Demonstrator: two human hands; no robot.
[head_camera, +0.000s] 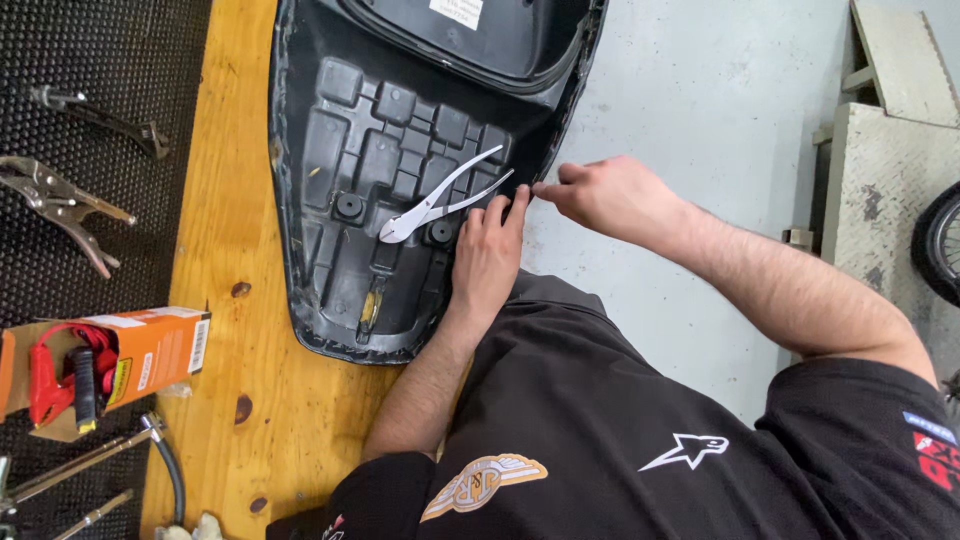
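Centre frame, an upturned black motorcycle seat (400, 150) lies on the wooden bench (225, 200), its ribbed plastic underside facing up, a small white rectangular label at its top edge. White-handled pliers (445, 195) rest loose on that underside, handles spread toward the upper right. The left hand (490, 255) lies flat, fingers extended, pressing on the seat's right edge just beside the pliers, gripping nothing. The right hand (600, 195) comes in from the right, fingertips pinched together on the cover edge at the seat's rim, touching the left hand's fingertips. At lower left, an open orange cardboard box (150, 350) with a white barcode label holds a red-handled tool (60, 375). On the black mat (90, 60) at upper left lie locking pliers (60, 205) and another metal tool.
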